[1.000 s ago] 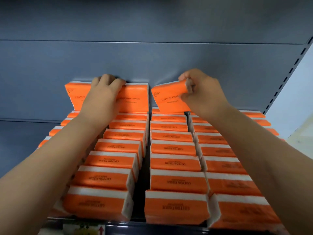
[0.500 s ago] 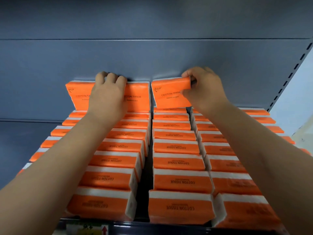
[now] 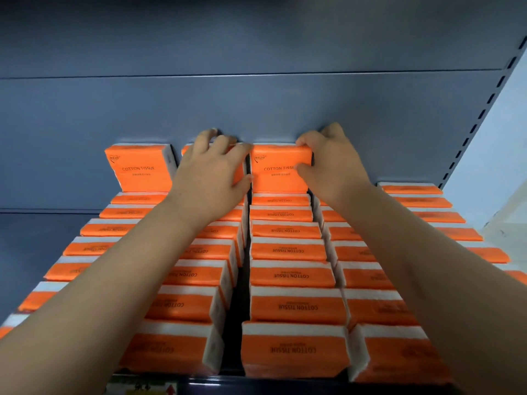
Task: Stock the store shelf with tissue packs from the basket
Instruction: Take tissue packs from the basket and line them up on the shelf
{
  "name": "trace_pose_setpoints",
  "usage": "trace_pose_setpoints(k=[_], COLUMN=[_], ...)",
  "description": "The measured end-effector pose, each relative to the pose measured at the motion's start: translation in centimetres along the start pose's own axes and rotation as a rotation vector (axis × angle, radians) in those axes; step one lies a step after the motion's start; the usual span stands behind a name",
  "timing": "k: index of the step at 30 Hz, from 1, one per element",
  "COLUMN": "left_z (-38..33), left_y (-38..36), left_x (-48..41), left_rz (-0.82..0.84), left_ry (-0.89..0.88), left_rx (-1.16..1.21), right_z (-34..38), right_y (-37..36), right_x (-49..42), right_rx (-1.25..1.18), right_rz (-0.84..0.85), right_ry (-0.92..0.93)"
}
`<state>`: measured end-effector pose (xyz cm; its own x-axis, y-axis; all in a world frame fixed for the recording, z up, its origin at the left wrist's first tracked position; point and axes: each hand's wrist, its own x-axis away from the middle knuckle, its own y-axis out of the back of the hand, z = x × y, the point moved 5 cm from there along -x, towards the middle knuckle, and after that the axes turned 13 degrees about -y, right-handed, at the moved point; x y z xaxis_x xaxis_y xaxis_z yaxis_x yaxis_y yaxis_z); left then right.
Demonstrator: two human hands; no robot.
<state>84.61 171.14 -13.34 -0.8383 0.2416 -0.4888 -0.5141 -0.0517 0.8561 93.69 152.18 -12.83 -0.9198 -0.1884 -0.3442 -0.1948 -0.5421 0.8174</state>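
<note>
Orange and white tissue packs (image 3: 288, 273) labelled COTTON TISSUE fill the shelf in several rows. On top of them, against the back wall, stand three upright packs. My left hand (image 3: 209, 173) lies over the middle upright pack (image 3: 241, 171), fingers hooked over its top edge and thumb at its right side. My right hand (image 3: 332, 163) pinches the right end of the right upright pack (image 3: 278, 169). The left upright pack (image 3: 139, 168) stands free. No basket is in view.
The grey metal back panel (image 3: 256, 109) rises behind the packs. A slotted upright post (image 3: 482, 115) runs along the right side. The shelf's front edge (image 3: 199, 387) carries a price label strip at the bottom.
Both hands have pushed their upright packs back against the wall. My left hand shifted right onto the middle pack, leaving the left upright pack uncovered. The camera moved closer.
</note>
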Motion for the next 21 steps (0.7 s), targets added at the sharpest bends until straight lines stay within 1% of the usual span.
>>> trace_pose_setpoints(k=[2,5,7,11,14,16,18,21], left_z=[0.0,0.1,0.2,0.4,-0.3,-1.3,-2.0,-1.5], left_y=[0.4,1.4,2.2,4.1,4.8,5.1,5.7,8.8], left_x=[-0.1,0.2,0.8,4.7,11.0,15.7,19.6,23.5], left_rz=[-0.036,-0.098,-0.109,-0.120,-0.162,-0.113,-0.021,0.033], left_ry=[0.044,0.115,0.196,0.455,0.737,0.912,1.009,1.047], left_rx=[-0.005,-0.036,-0.048,-0.039,0.048,0.094,0.086,-0.011], right_z=[0.5,2.0,3.5,6.9,9.5,11.5,14.0,18.0], right_y=[0.4,1.3,1.4,0.6,-0.3,-0.7,-1.0,-1.6], right_x=[0.4,1.7,2.7,5.6,8.8,10.9,13.2,17.0], right_rx=[0.083,0.211,0.191,0.006,-0.093,-0.122,-0.149,-0.199], right_rz=[-0.010,-0.089,-0.118,0.006,0.150,0.211,0.232,0.267], right_ry=[0.009,0.061,0.097,0.151,0.198,0.239,0.289,0.357])
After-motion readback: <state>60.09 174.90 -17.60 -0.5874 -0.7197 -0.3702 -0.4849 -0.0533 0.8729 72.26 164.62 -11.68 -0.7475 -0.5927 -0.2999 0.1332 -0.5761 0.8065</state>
